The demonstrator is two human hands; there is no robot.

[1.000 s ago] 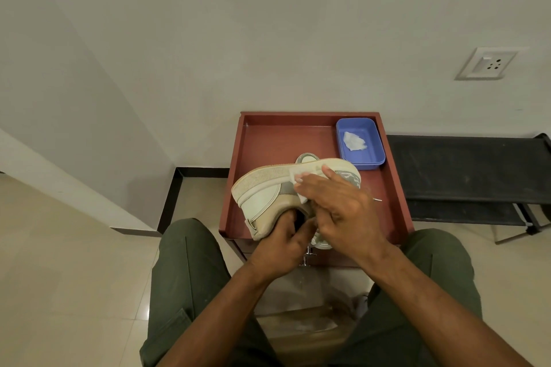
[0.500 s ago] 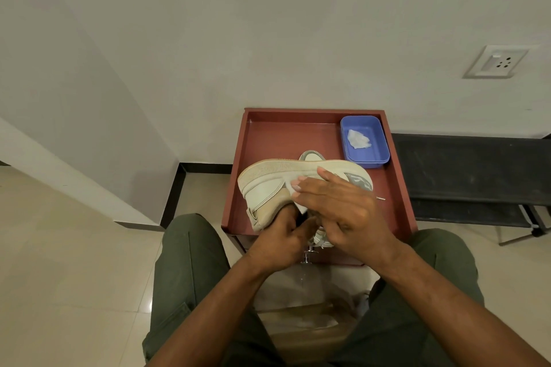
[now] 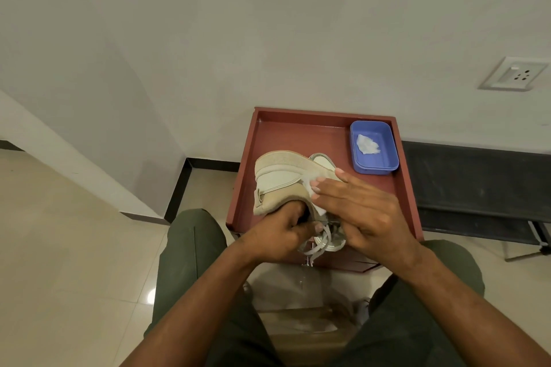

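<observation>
left hand: the left hand [image 3: 277, 235] has its fingers curled into the opening of the shoe [image 3: 283, 179], thumb outside, gripping it from below

right hand: the right hand [image 3: 363, 211] is pretty much flat, fingers straight and close together, pressing a white wipe [image 3: 310, 189] against the shoe's side panel. No pinching, just the fingertips and palm lying on it

where the shoe is: held up in the air over the front half of the red-brown table [image 3: 298, 134], just above a second shoe [image 3: 323, 161]. Can't tell if the two touch

which way it points: it's on its side, sole edge turned away toward the wall and the upper facing the person. Heel is at the left, and the toe end runs off to the right under the right hand, so the toe itself is hidden

long axis: roughly left to right across the table, with the heel end sitting a bit lower and nearer the person

second shoe: lies on the table with its long axis running front to back, laces [image 3: 320, 246] hanging over the near edge

shoe count: two

wipe count: two, one under the right hand and one crumpled wipe [image 3: 367, 144] in the blue tub [image 3: 387, 165]

tub count: one, at the back right corner of the table, well apart from both hands

other stuff: a black bench [image 3: 477, 176] to the right of the table, one wall socket [image 3: 514, 73] above it
</observation>
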